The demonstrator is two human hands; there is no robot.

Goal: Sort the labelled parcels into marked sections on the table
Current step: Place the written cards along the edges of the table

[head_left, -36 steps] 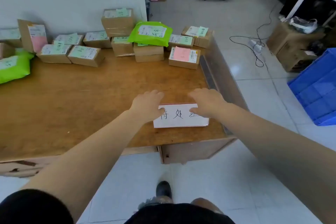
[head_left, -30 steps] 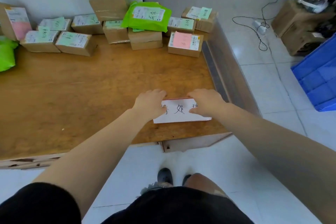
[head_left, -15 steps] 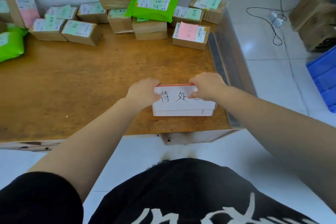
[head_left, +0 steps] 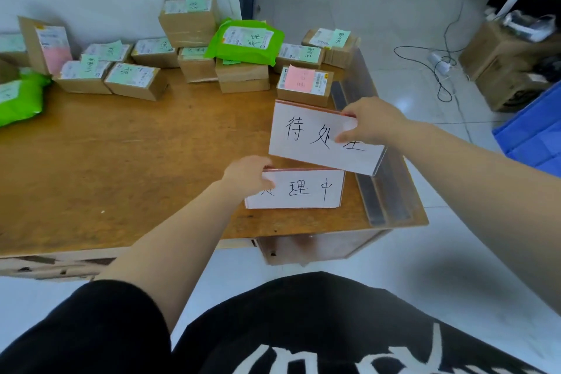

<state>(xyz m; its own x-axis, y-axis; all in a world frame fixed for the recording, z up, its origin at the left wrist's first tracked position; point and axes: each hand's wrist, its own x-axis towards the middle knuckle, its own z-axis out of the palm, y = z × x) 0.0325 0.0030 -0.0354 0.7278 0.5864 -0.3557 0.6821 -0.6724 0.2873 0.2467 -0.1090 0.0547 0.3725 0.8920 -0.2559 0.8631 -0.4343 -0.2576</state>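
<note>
Right hand (head_left: pixel 372 123) pinches the upper white sign card (head_left: pixel 306 136) at its right edge, thumb on the face, card lifted off and tilted over the wooden table (head_left: pixel 121 161). Left hand (head_left: pixel 249 174) is closed on the left end of the lower sign card (head_left: pixel 306 190), which lies flat near the table's front right corner; fingers cover its first character. Both cards carry handwritten black characters and a red back edge. The upper card's lower edge overlaps the lower card's top right corner in view. Parcels sit along the far edge against the white wall: a row of brown boxes (head_left: pixel 136 79) with green labels, a green poly mailer (head_left: pixel 247 42) on top of stacked boxes, a pink-labelled box (head_left: pixel 303 83) just behind the lifted card, another green mailer (head_left: pixel 18 96) at far left. Blue crate (head_left: pixel 534 136) on the floor at right.
</note>
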